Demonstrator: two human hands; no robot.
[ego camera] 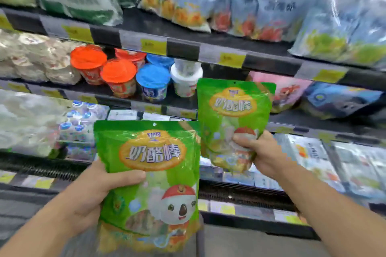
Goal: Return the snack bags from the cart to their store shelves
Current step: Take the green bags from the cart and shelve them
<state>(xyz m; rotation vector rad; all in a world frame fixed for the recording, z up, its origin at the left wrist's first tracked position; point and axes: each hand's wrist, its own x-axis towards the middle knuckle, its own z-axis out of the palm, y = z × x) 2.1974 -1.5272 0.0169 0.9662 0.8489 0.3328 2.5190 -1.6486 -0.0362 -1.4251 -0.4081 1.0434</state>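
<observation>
Two green bags are pinched low, the near bag by the left hand and the far bag by the right hand, so either may flop over and knock the cups.

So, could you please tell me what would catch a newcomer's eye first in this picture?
Two bright green snack bags dominate: the left hand grips the nearer green bag at bottom centre, and the right hand holds the second green bag higher, before the shelves. Behind them, orange-lidded cups and blue-lidded cups stand on the middle shelf.
</observation>
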